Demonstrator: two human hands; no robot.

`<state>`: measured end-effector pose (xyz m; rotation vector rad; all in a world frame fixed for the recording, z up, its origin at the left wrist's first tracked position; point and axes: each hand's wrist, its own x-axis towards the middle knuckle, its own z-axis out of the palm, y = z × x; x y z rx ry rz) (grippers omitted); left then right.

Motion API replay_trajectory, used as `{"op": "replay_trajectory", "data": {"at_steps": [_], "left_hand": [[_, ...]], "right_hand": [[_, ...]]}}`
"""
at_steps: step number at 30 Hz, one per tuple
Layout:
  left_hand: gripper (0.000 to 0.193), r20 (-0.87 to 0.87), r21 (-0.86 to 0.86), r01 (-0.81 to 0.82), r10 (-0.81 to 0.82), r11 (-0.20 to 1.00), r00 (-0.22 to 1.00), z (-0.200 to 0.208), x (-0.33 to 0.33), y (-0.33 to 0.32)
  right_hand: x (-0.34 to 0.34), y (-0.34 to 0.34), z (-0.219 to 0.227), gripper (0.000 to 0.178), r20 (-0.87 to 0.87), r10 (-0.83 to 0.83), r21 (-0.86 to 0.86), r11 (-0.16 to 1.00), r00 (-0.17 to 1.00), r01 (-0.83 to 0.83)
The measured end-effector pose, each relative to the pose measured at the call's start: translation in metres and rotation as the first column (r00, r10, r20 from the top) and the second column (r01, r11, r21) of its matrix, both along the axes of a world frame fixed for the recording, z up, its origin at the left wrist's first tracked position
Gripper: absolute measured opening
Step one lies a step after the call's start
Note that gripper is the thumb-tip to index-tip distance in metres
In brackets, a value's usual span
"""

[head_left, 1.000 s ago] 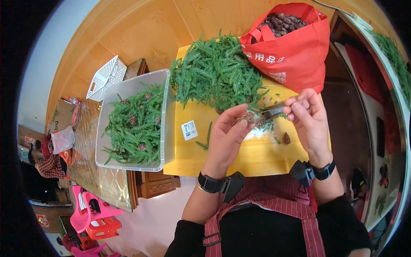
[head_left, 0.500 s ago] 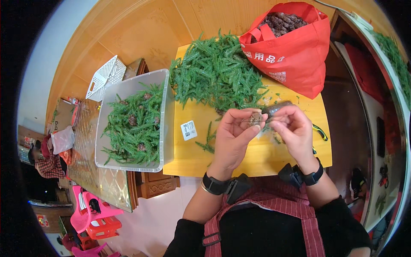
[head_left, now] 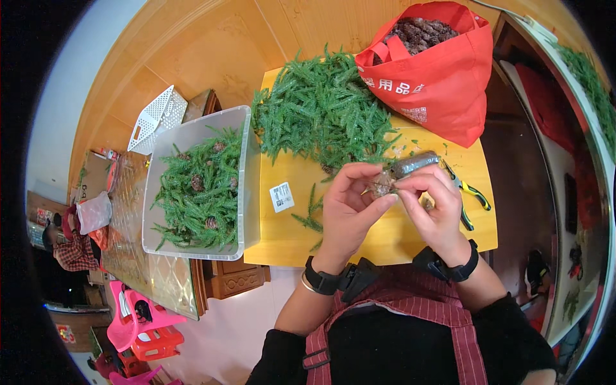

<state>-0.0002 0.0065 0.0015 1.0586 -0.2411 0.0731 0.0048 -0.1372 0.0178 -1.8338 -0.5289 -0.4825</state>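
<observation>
both hands, left hand [head_left: 346, 208] and right hand [head_left: 436, 208], pinch one small pine cone [head_left: 382, 187] with pressed fingers above the yellow tabletop [head_left: 372, 240]; one red bag [head_left: 443, 77], one clear bin [head_left: 192, 135], one pair of pliers [head_left: 471, 192].

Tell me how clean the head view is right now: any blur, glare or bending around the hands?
Head view: even indoor light, no hard shadows; both hands, left hand and right hand, and the small pine cone between their fingertips are sharp at centre. Fisheye bends the yellow table edges and the clear bin; the corners are black. Mild sheen on the red bag, no blinding glare.
</observation>
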Motion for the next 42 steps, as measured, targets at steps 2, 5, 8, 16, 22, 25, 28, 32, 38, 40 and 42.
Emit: {"op": "replay_trajectory", "data": {"at_steps": [2, 5, 8, 16, 22, 25, 28, 32, 38, 40, 42], "left_hand": [[0.046, 0.001, -0.003, 0.019, -0.019, 1.000, 1.000, -0.0012, -0.0002, 0.0003], [0.046, -0.003, 0.004, 0.007, -0.007, 1.000, 1.000, -0.0003, -0.0015, -0.0010], [0.047, 0.005, 0.010, 0.024, -0.024, 1.000, 1.000, -0.0030, -0.0019, -0.0007], [0.049, 0.068, 0.046, 0.035, -0.038, 0.998, 0.997, -0.0039, -0.0022, -0.0022], [0.041, 0.028, 0.054, 0.049, -0.051, 0.997, 0.998, -0.0050, -0.0022, 0.0000], [0.039, -0.014, 0.039, 0.084, -0.083, 0.996, 0.996, -0.0065, -0.0032, 0.0022], [0.037, -0.049, 0.039, 0.101, -0.099, 0.994, 0.994, -0.0011, -0.0037, -0.0002], [0.031, -0.093, 0.039, 0.113, -0.109, 0.993, 0.990, -0.0011, -0.0039, 0.0003], [0.028, -0.097, -0.004, 0.142, -0.141, 0.990, 0.985, -0.0059, -0.0021, 0.0016], [0.027, -0.144, -0.049, 0.139, -0.145, 0.989, 0.979, -0.0013, -0.0026, -0.0009], [0.026, -0.191, -0.092, 0.134, -0.150, 0.987, 0.970, -0.0004, -0.0027, -0.0021]], "right_hand": [[-0.0004, 0.0001, -0.0003, 0.013, 0.033, -0.011, -0.005, 1.000, 0.999, 0.011], [0.0002, -0.0005, -0.0032, 0.014, 0.071, -0.027, -0.029, 0.999, 0.997, 0.029], [0.0005, -0.0010, -0.0040, 0.017, 0.104, -0.037, -0.042, 0.998, 0.994, 0.042], [-0.0002, -0.0036, -0.0027, 0.018, 0.147, -0.037, -0.083, 0.995, 0.988, 0.049], [0.0009, -0.0043, -0.0038, 0.020, 0.147, -0.050, -0.055, 0.997, 0.988, 0.058], [0.0005, -0.0036, -0.0036, 0.020, 0.107, -0.056, -0.043, 0.997, 0.993, 0.061], [0.0004, -0.0063, -0.0013, 0.022, 0.112, -0.058, -0.055, 0.996, 0.992, 0.065], [0.0001, -0.0070, -0.0014, 0.022, 0.116, -0.066, -0.055, 0.996, 0.991, 0.073], [-0.0016, -0.0076, 0.0015, 0.021, 0.136, -0.071, -0.086, 0.993, 0.988, 0.084], [-0.0019, -0.0083, 0.0023, 0.021, 0.138, -0.079, -0.087, 0.992, 0.987, 0.092], [-0.0029, -0.0082, 0.0029, 0.020, 0.130, -0.083, -0.080, 0.992, 0.988, 0.094]]}}
